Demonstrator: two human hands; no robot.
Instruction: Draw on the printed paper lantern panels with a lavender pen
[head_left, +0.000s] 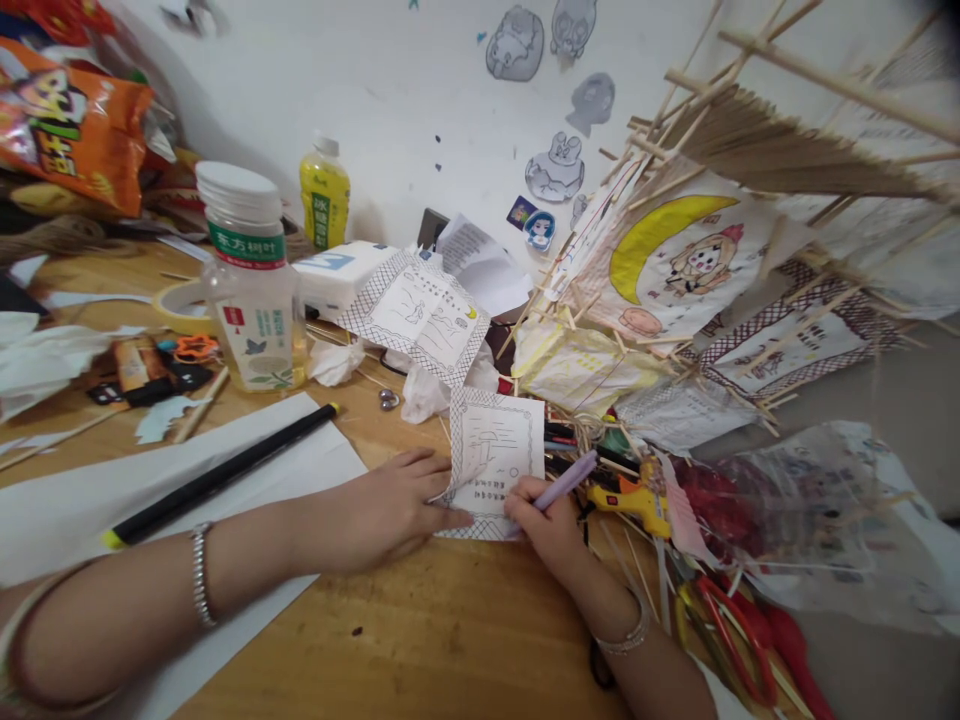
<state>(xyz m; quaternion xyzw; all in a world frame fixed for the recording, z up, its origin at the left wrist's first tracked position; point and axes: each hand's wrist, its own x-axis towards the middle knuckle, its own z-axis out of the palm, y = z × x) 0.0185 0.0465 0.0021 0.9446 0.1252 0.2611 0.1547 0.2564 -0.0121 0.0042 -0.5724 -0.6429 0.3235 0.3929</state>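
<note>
A long paper strip with ink drawings and a cross-hatched border [496, 425] lies on the wooden table [420, 630]. Its far part, with a small yellow moon, rises over other items at the back. My left hand [379, 510] lies flat at the strip's left edge, fingers stretched out and some touching the paper. In my right hand [551, 530] is a light purple pen [568, 480], its tip low on the strip's near panel by the hatched border. The fingers of that hand hide the tip.
To the left, a black rod with yellow ends [225, 475] rests on white paper [52, 500]. Behind stand a clear drink bottle [255, 300] and a yellow bottle [325, 195]. A stick frame with drawn panels [675, 250], a yellow glue gun [634, 500] and red-handled scissors [739, 640] are right.
</note>
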